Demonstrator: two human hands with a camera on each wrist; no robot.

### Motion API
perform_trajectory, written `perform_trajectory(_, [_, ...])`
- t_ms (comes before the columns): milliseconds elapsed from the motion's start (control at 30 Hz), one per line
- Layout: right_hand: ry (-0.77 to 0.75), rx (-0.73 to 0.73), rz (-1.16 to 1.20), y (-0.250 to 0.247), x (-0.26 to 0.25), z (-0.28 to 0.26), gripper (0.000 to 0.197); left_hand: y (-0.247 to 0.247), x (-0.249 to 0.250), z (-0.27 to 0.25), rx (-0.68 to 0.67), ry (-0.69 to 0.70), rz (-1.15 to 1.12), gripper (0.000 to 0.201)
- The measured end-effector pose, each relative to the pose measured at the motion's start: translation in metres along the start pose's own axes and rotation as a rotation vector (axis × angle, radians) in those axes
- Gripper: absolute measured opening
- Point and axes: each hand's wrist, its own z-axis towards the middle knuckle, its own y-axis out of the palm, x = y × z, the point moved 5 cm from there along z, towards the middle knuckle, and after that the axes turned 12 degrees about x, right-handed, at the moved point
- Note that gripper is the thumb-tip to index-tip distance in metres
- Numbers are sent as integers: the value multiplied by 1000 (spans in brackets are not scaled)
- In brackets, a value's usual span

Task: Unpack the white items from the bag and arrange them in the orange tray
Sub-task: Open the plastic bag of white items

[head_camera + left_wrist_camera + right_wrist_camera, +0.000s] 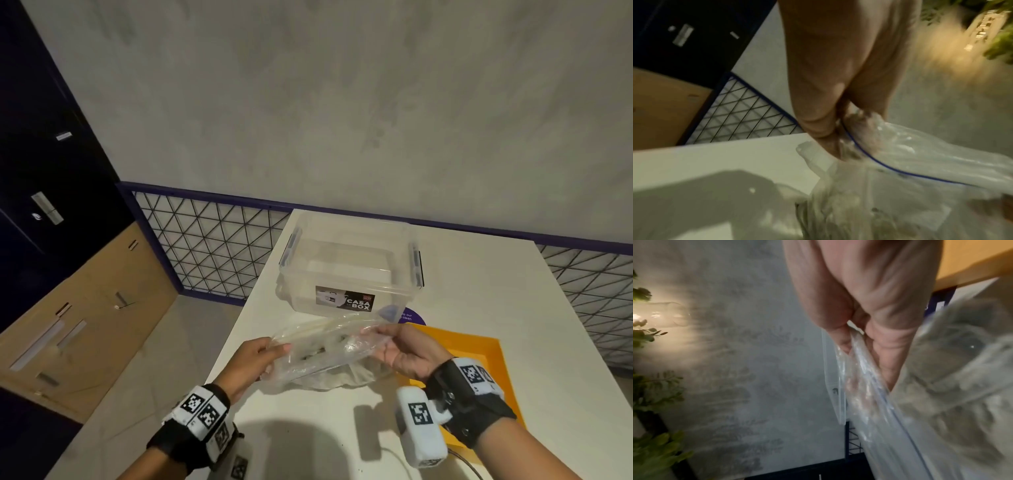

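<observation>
A limp, crinkly clear plastic zip bag (329, 353) of pale white items hangs between the left hand (253, 363) and right hand (407, 353), both pinching its slippery mouth edges, likely light, beside the orange plastic tray (479, 349).

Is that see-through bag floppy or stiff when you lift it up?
Probably floppy: the clear plastic bag sags and crinkles between the left hand and right hand, which pinch its two ends. It may be a bit slippery, since the film looks shiny. The contents inside bulge downward, so it likely swings when moved.
</observation>
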Motion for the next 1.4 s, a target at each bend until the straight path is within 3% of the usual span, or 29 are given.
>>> perform_trajectory(133, [38, -57, -122, 1, 9, 6, 63, 3, -6, 3, -2, -311, -452, 19])
perform_trajectory(200, [18, -58, -354, -1, 11, 2, 42, 10, -1, -1, 13, -411, -661, 15])
perform_trajectory(233, [2, -52, -501, -4, 11, 0, 36, 14, 1, -1, 18, -428, -725, 17])
perform_trajectory(333, [-167, 54, -975, -19, 8, 3, 59, 25, 6, -3, -37, -411, -778, 19])
perform_trajectory(367, [-258, 122, -1045, -24, 6, 4, 56, 28, 7, -6, -78, -415, -792, 21])
perform_trajectory(433, [-384, 260, -1021, -29, 0, 4, 35, 32, 12, -10, -149, -422, -803, 19])
perform_trajectory(467, [-366, 296, -910, -33, -1, 6, 29, 31, 14, -11, -168, -415, -790, 16])
perform_trajectory(533, [-200, 215, -501, -36, -1, 5, 25, 28, 13, -11, -189, -381, -742, 22])
perform_trajectory(600, [-56, 129, -97, -34, -3, 2, 26, 23, 9, -10, -242, -339, -722, 48])
perform_trajectory(667, [-11, 95, 58, -27, -6, 0, 30, 20, 3, -11, -334, -324, -695, 75])
perform_trajectory(733, [5, 62, 87, -15, -6, -3, 27, 15, -5, -9, -367, -306, -643, 78])
perform_trajectory(833, [41, 11, 30, -6, 2, 4, 27, 9, -15, -3, -294, -310, -551, 44])
perform_trajectory(900, [76, -15, -17, -9, 10, 12, 45, 6, -20, 1, -180, -309, -521, 22])
perform_trajectory(967, [108, -82, -97, -7, 20, 11, 51, 7, -21, 4, -39, -297, -554, 20])
perform_trajectory(1033, [130, -170, -191, -6, 30, 8, 31, 10, -19, 5, 90, -279, -609, 26])
perform_trajectory(1100, [79, -172, -438, -11, 39, 8, 32, 17, -16, 5, 156, -290, -720, 34])
perform_trajectory(1167, [-67, -83, -812, -19, 42, 11, 30, 25, -13, 4, 166, -323, -870, 35])
perform_trajectory(1233, [-219, -10, -958, -24, 39, 13, 9, 29, -11, 3, 159, -343, -930, 35])
perform_trajectory(1300, [-330, 48, -1018, -25, 31, 12, 5, 27, -7, 3, 136, -328, -944, 36])
perform_trajectory(1367, [-371, 152, -982, -33, 24, 17, 22, 23, -3, 1, 60, -328, -952, 33])
perform_trajectory(1400, [-321, 187, -855, -38, 22, 21, 28, 22, -1, -2, -12, -334, -950, 27])
